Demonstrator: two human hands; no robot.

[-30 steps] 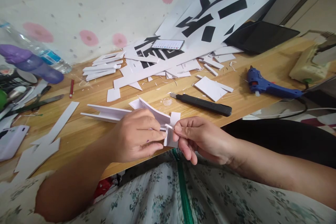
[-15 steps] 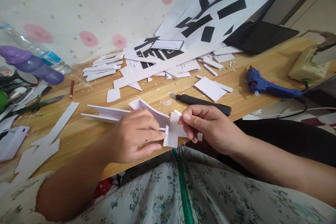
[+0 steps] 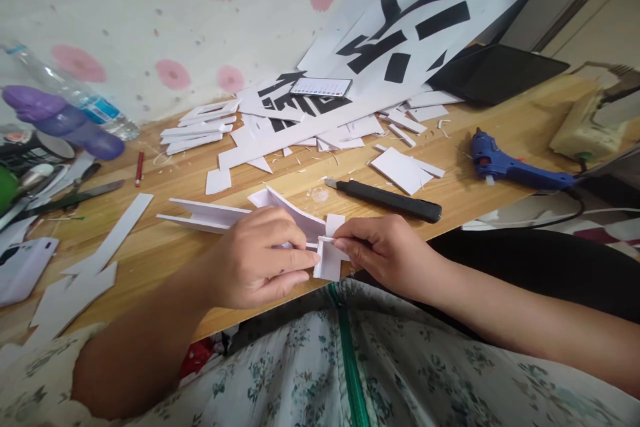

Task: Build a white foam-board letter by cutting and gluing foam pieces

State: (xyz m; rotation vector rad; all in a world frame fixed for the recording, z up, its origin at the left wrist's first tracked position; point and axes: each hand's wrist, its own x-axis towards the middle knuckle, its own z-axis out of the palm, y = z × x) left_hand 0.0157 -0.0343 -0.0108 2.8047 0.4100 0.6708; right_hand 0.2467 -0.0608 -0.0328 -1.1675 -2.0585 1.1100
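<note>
My left hand (image 3: 263, 257) bends over a white foam-board assembly (image 3: 210, 215) with raised side walls, its fingertips pressing a small upright wall at the near right end. Between thumb and fingers of my right hand (image 3: 387, 250) is a thin white foam-board strip (image 3: 327, 239). That strip lies across the top of the small wall and touches it or nearly so. Beneath it is a flat white base piece (image 3: 329, 268) at the table's front edge. My left fingers hide part of the assembly. Just behind my right hand lies a black utility knife (image 3: 387, 200).
A blue glue gun (image 3: 515, 163) rests at the right with its cord trailing off the table. White offcuts (image 3: 400, 170) and a patterned sheet (image 3: 370, 97) carrying a phone (image 3: 321, 87) lie at the back. Bottles (image 3: 65, 120), scissors (image 3: 75, 197) and another phone (image 3: 30, 270) are at left.
My right hand has moved left and slightly down, bringing the thin strip onto the small wall. My left hand stays on the assembly. The view has shifted slightly.
</note>
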